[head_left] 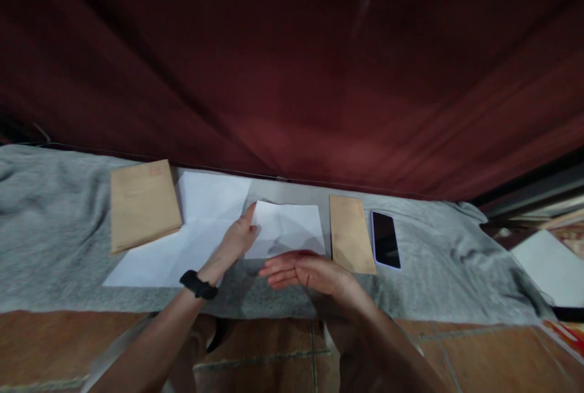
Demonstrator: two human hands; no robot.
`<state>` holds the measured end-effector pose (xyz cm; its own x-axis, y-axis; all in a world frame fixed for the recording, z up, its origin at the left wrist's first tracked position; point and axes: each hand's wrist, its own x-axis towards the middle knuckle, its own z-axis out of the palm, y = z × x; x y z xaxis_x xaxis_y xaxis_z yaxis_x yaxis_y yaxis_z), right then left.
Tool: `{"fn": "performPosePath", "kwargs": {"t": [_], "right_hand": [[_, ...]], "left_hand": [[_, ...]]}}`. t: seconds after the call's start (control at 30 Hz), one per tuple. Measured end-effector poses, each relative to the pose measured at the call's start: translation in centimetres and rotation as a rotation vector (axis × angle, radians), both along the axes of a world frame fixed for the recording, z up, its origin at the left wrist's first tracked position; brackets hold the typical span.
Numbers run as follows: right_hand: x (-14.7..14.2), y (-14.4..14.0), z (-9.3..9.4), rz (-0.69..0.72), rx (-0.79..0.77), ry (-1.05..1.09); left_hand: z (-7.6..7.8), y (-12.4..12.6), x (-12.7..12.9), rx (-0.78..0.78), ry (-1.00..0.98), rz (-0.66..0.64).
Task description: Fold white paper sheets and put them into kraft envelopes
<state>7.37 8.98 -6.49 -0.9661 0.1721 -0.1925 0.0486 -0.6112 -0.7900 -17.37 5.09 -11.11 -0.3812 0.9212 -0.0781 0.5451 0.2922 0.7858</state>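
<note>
Single envelope (pixel 351 235) lies between paper (pixel 288 226) and phone (pixel 385 239).

Here's your left wrist (pixel 208 272), and straight away a black band (pixel 198 285) stands out on it: broad, dark, plain, any fine marking lost in the blur. Your left forearm (pixel 150 338) and right forearm (pixel 387 338) show bare, and so do your left hand (pixel 237 238) and right hand (pixel 314 272).

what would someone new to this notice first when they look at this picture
Probably the huge dark red backdrop filling the upper half of the view. Then the two bare hands: the left hand at the left edge of a small white sheet, the right hand at its near edge. The stack of brown envelopes at left and the dark-screened phone at right also stand out against the grey cloth.
</note>
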Motion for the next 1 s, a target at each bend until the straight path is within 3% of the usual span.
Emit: {"fn": "performPosePath", "kwargs": {"t": [0.07,0.17,0.27,0.33,0.43,0.57,0.7,1.0], "right_hand": [[0.0,0.7,0.1,-0.240,0.088,-0.011],[-0.4,2.1,-1.4,-0.650,0.251,-0.115],[-1.2,2.8,-3.8,-0.880,0.602,-0.319],[-1.9,2.7,-5.2,-0.860,0.887,-0.368],[-2.9,2.0,-6.4,-0.695,1.278,-0.407],[-3.5,1.0,-7.2,-0.461,1.639,-0.521],[-3.3,0.8,-7.5,-0.397,1.776,-0.576],[-3.2,0.9,-7.9,-0.424,1.805,-0.640]], "left_hand": [[0.3,-0.2,0.3,-0.139,0.210,-0.019],[0.8,-0.3,1.0,-0.252,0.357,-0.044],[1.0,-0.2,1.6,-0.269,0.371,-0.015],[1.2,-0.2,1.9,-0.281,0.354,-0.005],[1.7,-0.2,2.2,-0.275,0.369,-0.018],[2.5,-0.3,2.7,-0.329,0.437,-0.024],[2.6,-0.3,2.9,-0.360,0.487,-0.028],[2.5,-0.7,3.4,-0.357,0.569,-0.025]]}}
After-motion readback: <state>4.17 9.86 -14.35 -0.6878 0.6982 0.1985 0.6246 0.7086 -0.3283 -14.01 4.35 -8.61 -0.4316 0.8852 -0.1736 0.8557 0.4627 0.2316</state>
